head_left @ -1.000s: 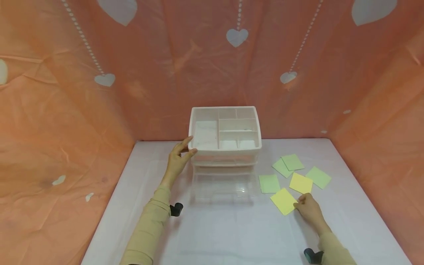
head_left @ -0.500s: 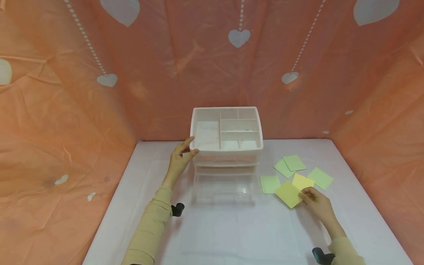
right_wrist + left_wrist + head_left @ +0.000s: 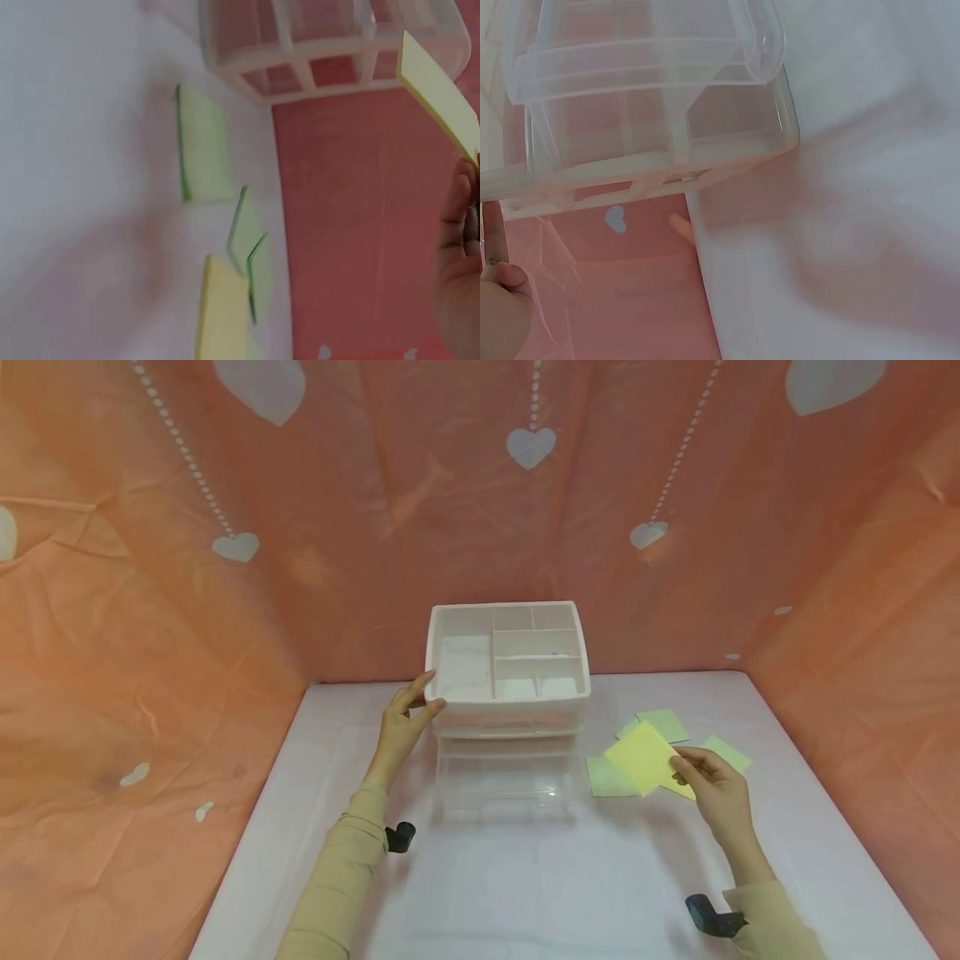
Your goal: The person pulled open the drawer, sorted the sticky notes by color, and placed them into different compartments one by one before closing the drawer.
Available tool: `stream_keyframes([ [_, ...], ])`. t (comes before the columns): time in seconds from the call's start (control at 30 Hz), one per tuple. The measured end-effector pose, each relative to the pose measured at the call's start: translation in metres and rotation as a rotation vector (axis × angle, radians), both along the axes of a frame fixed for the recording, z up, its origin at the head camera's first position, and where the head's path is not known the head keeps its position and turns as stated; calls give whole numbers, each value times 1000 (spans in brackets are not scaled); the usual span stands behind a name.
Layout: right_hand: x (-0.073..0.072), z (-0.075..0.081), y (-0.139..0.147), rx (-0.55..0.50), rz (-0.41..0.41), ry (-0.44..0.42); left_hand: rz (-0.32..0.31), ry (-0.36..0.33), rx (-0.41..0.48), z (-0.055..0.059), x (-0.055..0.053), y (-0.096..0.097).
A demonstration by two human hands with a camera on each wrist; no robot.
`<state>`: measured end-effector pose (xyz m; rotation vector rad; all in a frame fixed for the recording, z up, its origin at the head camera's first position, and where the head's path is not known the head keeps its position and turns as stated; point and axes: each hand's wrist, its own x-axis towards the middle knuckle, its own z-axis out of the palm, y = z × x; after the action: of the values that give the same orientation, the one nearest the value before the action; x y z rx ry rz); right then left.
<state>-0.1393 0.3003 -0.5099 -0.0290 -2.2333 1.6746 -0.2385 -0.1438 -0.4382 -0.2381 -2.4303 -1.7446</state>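
A yellow sticky note pad (image 3: 643,758) is pinched between the thumb and fingers of my right hand (image 3: 720,793), raised above the other pads. In the right wrist view the held pad (image 3: 439,94) shows its thickness, with the hand (image 3: 461,270) at the right edge. My left hand (image 3: 401,727) holds the front left corner of a white plastic drawer organizer (image 3: 510,703), thumb at the front and a finger along the side rim. The organizer's clear lower drawer (image 3: 506,781) is pulled out. Part of the left hand (image 3: 502,307) shows low in the left wrist view.
Green sticky note pads (image 3: 663,724) lie on the white table (image 3: 480,885) right of the organizer. Another yellow pad (image 3: 223,307) lies among them, mostly covered in the head view. An orange cloth (image 3: 420,527) with hearts hangs behind and at both sides.
My right hand has picked the nearest yellow sticky note pad up off the table and moved it up and away over the other pads. The left hand stays on the organizer's corner.
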Motion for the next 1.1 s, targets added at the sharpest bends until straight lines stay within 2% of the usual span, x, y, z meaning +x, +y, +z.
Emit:
stream_keyframes([
  [0.07,5,30,-24,-4,9,26,4,6,0,0,0,0],
  [0.1,6,39,-33,-1,10,67,5,10,-3,-1,0,-1],
  [0.13,8,53,-44,32,1,72,6,12,0,-1,0,-1],
  [0.23,7,74,-68,104,10,157,9,24,-1,-2,-1,0],
  [0.33,4,85,-87,189,17,242,11,29,-3,-2,-1,0],
  [0.4,-1,85,-96,235,21,294,8,24,-9,-2,0,0],
  [0.5,-12,74,-104,256,25,347,1,15,-7,-1,0,0],
  [0.63,-25,62,-116,281,50,405,-2,7,-4,0,1,-1],
  [0.73,-30,59,-126,308,72,437,-3,-2,-5,0,1,-1],
  [0.87,-34,56,-142,345,76,411,-4,-1,-7,-1,0,-2],
  [1.1,-41,50,-168,370,152,259,-11,10,-5,-2,0,-2],
])
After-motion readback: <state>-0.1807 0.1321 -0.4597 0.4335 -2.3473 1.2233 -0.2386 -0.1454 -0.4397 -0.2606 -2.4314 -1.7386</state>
